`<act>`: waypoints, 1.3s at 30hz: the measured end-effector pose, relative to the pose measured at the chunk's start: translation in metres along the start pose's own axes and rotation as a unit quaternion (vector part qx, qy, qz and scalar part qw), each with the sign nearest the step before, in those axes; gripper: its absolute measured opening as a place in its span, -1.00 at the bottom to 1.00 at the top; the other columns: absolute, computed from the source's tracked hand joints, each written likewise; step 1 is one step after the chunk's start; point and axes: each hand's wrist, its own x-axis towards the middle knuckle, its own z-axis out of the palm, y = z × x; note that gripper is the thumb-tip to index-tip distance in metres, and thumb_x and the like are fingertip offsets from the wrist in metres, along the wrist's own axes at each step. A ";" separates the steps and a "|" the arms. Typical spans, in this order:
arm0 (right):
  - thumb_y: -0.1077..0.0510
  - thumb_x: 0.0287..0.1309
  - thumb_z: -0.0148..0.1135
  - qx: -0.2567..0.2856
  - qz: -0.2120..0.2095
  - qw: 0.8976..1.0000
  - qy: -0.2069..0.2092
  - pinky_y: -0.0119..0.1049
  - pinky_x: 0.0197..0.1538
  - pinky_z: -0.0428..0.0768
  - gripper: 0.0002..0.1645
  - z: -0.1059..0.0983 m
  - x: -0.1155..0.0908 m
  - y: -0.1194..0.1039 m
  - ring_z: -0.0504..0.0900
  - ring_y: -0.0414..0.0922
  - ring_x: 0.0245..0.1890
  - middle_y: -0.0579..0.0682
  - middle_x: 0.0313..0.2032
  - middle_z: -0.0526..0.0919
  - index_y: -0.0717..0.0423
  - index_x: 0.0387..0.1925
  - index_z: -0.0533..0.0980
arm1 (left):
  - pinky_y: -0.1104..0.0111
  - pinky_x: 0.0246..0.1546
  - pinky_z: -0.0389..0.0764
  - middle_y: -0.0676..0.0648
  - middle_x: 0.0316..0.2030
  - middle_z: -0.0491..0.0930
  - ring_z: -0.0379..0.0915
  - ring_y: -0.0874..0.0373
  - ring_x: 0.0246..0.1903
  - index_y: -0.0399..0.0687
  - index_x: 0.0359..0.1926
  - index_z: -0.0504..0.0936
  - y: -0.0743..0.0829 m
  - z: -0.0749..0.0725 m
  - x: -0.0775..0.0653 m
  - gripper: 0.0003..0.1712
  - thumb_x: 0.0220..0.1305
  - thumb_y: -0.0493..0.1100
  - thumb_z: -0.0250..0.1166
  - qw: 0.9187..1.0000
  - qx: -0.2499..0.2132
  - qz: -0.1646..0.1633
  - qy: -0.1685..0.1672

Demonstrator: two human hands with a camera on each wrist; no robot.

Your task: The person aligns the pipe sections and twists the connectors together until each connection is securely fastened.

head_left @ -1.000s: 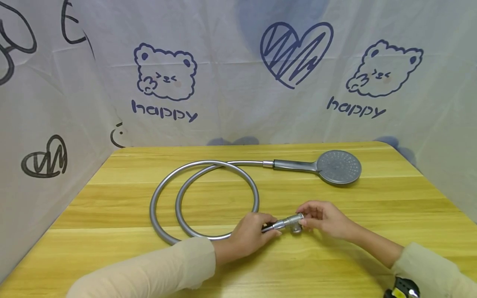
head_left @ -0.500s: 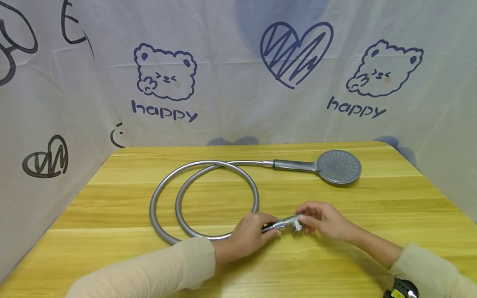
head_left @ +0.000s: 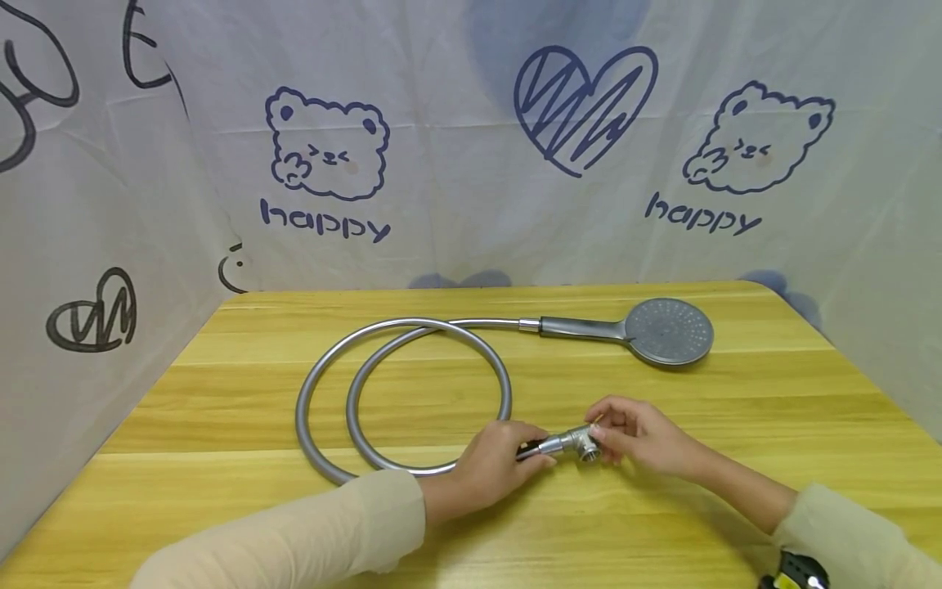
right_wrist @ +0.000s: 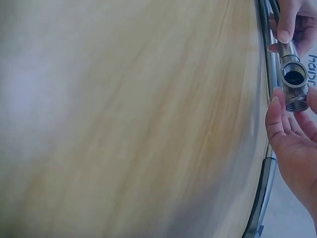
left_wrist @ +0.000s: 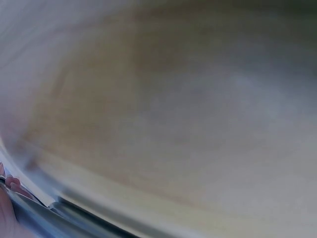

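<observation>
My left hand (head_left: 495, 462) grips the end of a grey shower hose (head_left: 302, 413) near the front of the table, keeping its metal connector low over the wood. A chrome T-shaped fitting (head_left: 581, 442) sits on that connector, its side branch facing toward me and down. Thumb and fingers of my right hand (head_left: 643, 438) pinch the fitting's far end. In the right wrist view, the tee fitting (right_wrist: 294, 77) shows its round threaded opening between both hands. Only a corner of the left wrist view holds part of a hand (left_wrist: 6, 213) and grey tubing (left_wrist: 49, 218).
The hose lies in two loops on the wooden table (head_left: 294, 523). Its other end joins a grey round shower head (head_left: 668, 331) lying face up at the back right. Behind the table hangs a white cloth (head_left: 456, 180) with drawings.
The tee fitting has turned about the hose's axis, so its side branch swings round and its opening now shows. My right fingers have shifted slightly; my left hand stays in place.
</observation>
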 end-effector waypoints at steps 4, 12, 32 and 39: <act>0.33 0.24 0.03 0.019 -0.014 1.000 -0.015 -0.33 -0.42 0.60 -0.67 -0.001 0.000 0.001 0.56 -0.26 -0.48 0.20 -0.34 0.57 0.55 -0.05 0.30 | 0.60 -0.36 0.52 -0.04 -0.27 0.71 0.56 0.31 -0.34 -0.15 -0.17 0.68 0.000 0.000 0.000 -0.72 0.13 -0.09 0.33 1.000 0.001 0.005 0.004; 0.33 0.26 0.01 0.021 -0.015 0.999 -0.030 -0.32 -0.40 0.61 -0.69 -0.002 -0.001 0.002 0.57 -0.25 -0.45 0.21 -0.34 0.56 0.53 -0.06 0.32 | 0.62 -0.34 0.52 -0.03 -0.26 0.71 0.56 0.33 -0.34 -0.13 -0.17 0.69 0.000 0.001 0.000 -0.71 0.12 -0.08 0.34 1.000 0.003 0.001 0.002; 0.33 0.30 -0.06 0.020 -0.014 0.999 -0.030 -0.33 -0.46 0.61 -0.73 -0.003 -0.001 -0.001 0.56 -0.26 -0.52 0.18 -0.45 0.57 0.54 -0.10 0.36 | 0.61 -0.36 0.51 -0.04 -0.25 0.70 0.57 0.31 -0.33 -0.13 -0.18 0.68 0.000 0.000 0.002 -0.73 0.13 -0.08 0.33 1.000 0.000 0.004 -0.001; 0.35 0.29 -0.05 0.032 -0.026 0.999 -0.020 -0.29 -0.38 0.64 -0.70 -0.002 -0.001 0.000 0.60 -0.25 -0.44 0.04 -0.36 0.60 0.59 -0.08 0.35 | 0.63 -0.37 0.49 -0.04 -0.26 0.70 0.55 0.32 -0.35 -0.15 -0.19 0.68 0.000 -0.001 0.001 -0.73 0.14 -0.09 0.33 1.000 -0.004 0.007 0.000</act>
